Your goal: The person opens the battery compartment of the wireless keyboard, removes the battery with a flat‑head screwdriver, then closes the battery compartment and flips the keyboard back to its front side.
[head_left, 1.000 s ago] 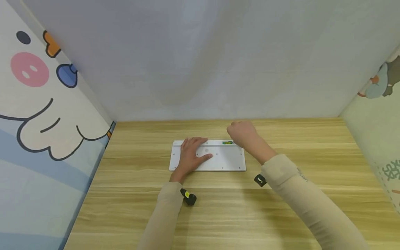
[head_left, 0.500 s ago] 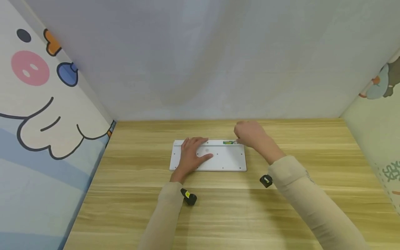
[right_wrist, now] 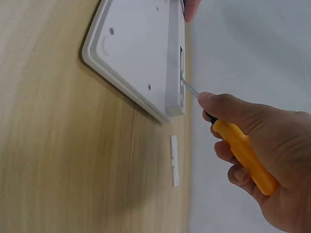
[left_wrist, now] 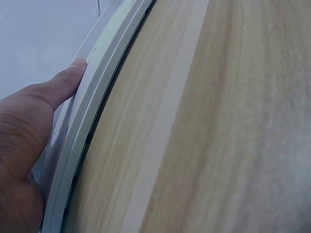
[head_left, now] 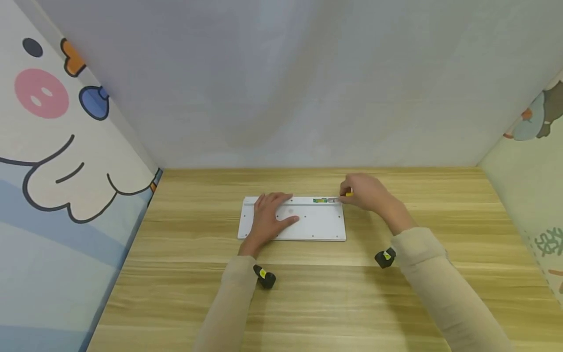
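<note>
A white keyboard (head_left: 318, 226) lies with its screwed underside up on the wooden table. My left hand (head_left: 266, 222) rests on its left half, fingers and thumb spread. In the right wrist view my right hand (right_wrist: 272, 141) grips a screwdriver (right_wrist: 245, 158) by its yellow-orange handle. The screwdriver's thin metal shaft reaches into the uncovered battery slot (right_wrist: 182, 63) along the keyboard's raised edge. A green battery (head_left: 320, 201) shows in that slot in the head view. Where exactly the tip touches is too small to tell.
A small white battery cover (right_wrist: 175, 161) lies on the table beyond the keyboard's right end. A pale wall (head_left: 281, 98) stands behind the table (head_left: 308, 303), with cartoon-printed panels (head_left: 53, 161) at the sides.
My right hand has moved to the right along the keyboard's raised edge and turned, so the yellow handle and more of the slot now show. The left hand and keyboard have stayed put.
</note>
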Tool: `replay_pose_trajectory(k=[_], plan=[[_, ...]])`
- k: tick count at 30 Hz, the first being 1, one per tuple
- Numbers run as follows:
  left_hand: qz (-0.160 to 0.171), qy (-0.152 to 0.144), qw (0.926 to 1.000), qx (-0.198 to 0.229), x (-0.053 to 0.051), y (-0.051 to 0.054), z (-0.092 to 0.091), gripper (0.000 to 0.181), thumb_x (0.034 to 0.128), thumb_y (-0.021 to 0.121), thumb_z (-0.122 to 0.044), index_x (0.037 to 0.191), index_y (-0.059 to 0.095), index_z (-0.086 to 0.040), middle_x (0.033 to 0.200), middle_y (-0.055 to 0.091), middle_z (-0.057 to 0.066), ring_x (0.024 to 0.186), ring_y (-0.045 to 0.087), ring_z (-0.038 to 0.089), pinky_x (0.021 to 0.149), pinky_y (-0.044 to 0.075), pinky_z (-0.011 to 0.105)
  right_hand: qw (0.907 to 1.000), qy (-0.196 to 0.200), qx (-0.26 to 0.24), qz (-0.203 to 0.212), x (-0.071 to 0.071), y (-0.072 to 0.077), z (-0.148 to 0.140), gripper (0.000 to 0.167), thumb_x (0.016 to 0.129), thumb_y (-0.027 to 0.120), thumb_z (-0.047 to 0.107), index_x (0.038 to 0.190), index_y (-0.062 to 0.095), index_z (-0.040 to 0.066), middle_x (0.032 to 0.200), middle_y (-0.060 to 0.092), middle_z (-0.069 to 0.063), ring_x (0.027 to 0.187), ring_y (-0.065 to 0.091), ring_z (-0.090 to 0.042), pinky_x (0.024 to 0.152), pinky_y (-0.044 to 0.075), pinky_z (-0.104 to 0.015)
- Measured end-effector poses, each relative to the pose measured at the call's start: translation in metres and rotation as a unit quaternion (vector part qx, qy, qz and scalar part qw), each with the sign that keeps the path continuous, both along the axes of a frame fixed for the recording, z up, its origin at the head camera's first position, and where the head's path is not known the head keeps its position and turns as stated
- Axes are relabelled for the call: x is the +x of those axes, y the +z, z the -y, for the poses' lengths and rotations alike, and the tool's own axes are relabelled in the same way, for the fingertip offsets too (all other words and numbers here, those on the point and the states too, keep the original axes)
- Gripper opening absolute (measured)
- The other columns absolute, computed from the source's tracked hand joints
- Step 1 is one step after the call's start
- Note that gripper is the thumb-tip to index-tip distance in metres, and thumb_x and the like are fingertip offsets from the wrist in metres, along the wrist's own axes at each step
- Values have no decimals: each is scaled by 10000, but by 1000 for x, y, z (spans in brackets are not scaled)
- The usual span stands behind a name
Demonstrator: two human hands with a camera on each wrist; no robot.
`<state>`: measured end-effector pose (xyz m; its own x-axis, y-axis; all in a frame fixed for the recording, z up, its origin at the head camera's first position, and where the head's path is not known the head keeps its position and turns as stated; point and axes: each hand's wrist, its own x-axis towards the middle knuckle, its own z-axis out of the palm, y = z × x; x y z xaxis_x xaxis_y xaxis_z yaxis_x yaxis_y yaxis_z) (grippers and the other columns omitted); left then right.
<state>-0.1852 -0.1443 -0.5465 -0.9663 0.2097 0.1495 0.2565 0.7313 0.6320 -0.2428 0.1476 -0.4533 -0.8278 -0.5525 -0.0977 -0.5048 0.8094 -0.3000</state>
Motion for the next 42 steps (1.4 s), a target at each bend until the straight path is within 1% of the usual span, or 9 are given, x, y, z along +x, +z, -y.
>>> replay_pose_trajectory(k=[7,12,18,22,26,30,33,36,42], plan=[[84,-43,10000,13,0,0,0,661,868,792,-440,1448,559,-224,1482,563,57,1429,468,261,1327,74,503,9941,-291,-1006,284,-2,-26,-17,88,903,774,223,877,786,140,916,722,-56,863,637,-213,806,534,-395],[55,-65,10000,-5,0,-2,0,665,866,792,-445,1447,558,-223,1478,566,55,1426,471,259,1325,81,510,9820,-722,-1618,656,1,-41,-25,95,907,781,245,929,792,154,1026,756,-70,875,613,-201,775,499,-320],[22,-48,10000,-65,0,-3,-1,666,864,791,-455,1447,557,-234,1483,564,46,1429,471,254,1324,91,510,9749,-853,-1945,674,5,-50,-29,95,899,792,231,947,788,149,999,754,-68,831,579,-174,729,472,-269],[50,-44,9999,-76,0,-3,-2,664,868,785,-463,1451,552,-247,1490,560,37,1435,468,249,1326,93,506,9786,-822,-1805,555,7,-47,-28,97,903,785,244,948,785,158,1007,750,-51,864,596,-189,769,485,-295],[102,-57,9999,-119,0,-2,-2,667,871,781,-467,1458,546,-252,1497,555,35,1440,465,247,1329,89,499,9881,-649,-1354,332,8,-36,-24,120,917,766,272,962,790,164,998,734,-36,898,624,-211,824,514,-367],[55,-57,9999,-137,0,-2,-1,670,872,779,-467,1459,545,-247,1496,557,38,1438,466,254,1327,93,503,9962,-470,-738,41,10,-23,-14,141,932,746,291,967,790,163,946,690,-20,835,603,-191,777,510,-382],[-3,-49,9999,-109,-1,-3,0,669,869,782,-465,1454,551,-238,1490,562,45,1435,469,260,1325,98,511,9982,-389,-443,-123,12,-17,-9,134,934,743,293,952,786,168,931,682,-9,795,585,-179,733,503,-373],[2,-54,9999,-86,-1,-4,0,665,871,781,-464,1453,553,-236,1489,562,49,1433,470,261,1325,96,509,9984,-397,-358,-177,13,-14,-7,130,932,746,292,945,785,169,926,683,-7,790,588,-181,723,508,-373],[-55,-61,9999,-115,-2,-5,1,664,873,777,-470,1452,552,-238,1486,565,52,1430,473,268,1322,104,517,9972,-494,-563,-11,12,-18,-9,147,940,738,285,961,795,151,937,695,-30,799,586,-186,743,501,-382]])
